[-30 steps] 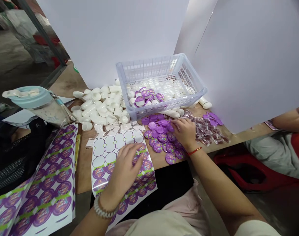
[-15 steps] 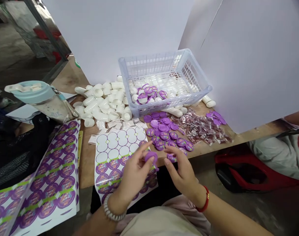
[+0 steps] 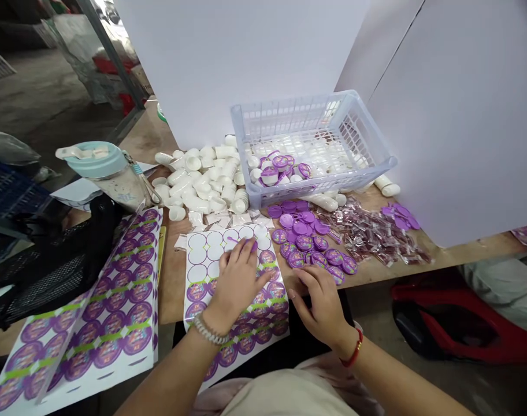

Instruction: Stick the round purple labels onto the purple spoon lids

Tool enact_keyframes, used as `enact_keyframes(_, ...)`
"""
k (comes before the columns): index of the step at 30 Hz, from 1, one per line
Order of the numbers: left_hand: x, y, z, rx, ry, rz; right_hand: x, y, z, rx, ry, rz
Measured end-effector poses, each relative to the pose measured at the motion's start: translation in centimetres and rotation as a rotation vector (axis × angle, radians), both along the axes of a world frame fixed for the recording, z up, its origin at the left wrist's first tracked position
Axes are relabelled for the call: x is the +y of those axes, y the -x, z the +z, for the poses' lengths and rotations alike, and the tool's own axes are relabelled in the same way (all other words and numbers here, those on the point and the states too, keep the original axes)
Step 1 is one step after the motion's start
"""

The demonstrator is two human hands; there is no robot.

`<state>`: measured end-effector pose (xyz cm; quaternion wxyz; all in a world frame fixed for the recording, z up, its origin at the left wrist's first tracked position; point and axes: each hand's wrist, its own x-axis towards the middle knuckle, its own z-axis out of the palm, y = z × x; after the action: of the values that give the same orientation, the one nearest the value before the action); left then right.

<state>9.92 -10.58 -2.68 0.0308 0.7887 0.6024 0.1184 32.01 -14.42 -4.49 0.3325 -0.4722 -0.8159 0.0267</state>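
My left hand (image 3: 237,280) lies over the sticker sheet (image 3: 197,254), palm down. Its fingertips are on a small purple plastic lid (image 3: 253,246), mostly covered by the fingers, against the upper part of the sheet where the circles are bare white. Round purple stickers with a printed design fill the lower rows. My right hand (image 3: 320,306) is at the table's front edge, bent fingers near the lids with stickers (image 3: 304,242), thumb apart and nothing visible in its grip. Plain purple lids (image 3: 288,221) lie just behind those.
A pale blue plastic basket (image 3: 319,184) holds white cups, some with purple lids. White cups (image 3: 203,179) are heaped left of it, small clear packets (image 3: 371,231) right. More sticker sheets (image 3: 116,306), a black mesh bag (image 3: 73,254) and a tumbler (image 3: 111,173) stand left.
My left hand has turned palm down and carried the purple lid from in front of me onto the sheet's upper part. My right hand stays near the lids. The view has shifted left.
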Motion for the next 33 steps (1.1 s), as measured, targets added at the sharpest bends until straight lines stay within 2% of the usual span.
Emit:
enact_keyframes(6,-0.5,1.0,-0.5,-0.09,-0.022,0.022,1.4,-0.7,-0.3,-0.068,0.037,-0.088)
enact_keyframes(10,-0.8,1.1,-0.2,-0.201,-0.074,0.046,2.8,0.0,0.5,-0.078,0.078,-0.119)
enact_keyframes(14,-1.1,0.9,-0.2,-0.276,-0.148,0.073,4.3,2.2,2.2,-0.07,0.094,-0.023)
enact_keyframes(18,-1.3,1.0,-0.4,-0.296,-0.197,0.082,5.5,3.9,3.5,-0.086,0.036,0.065)
enact_keyframes(21,-1.3,1.0,-0.4,-0.297,-0.205,0.076,6.0,4.3,3.8,-0.076,0.012,0.084)
enact_keyframes(28,-1.4,1.0,-0.3,-0.271,-0.188,0.056,6.4,4.3,4.2,-0.07,0.123,0.099)
enact_keyframes(33,-1.5,1.0,-0.2,-0.268,-0.149,0.021,6.8,4.3,4.2,-0.071,0.11,0.103)
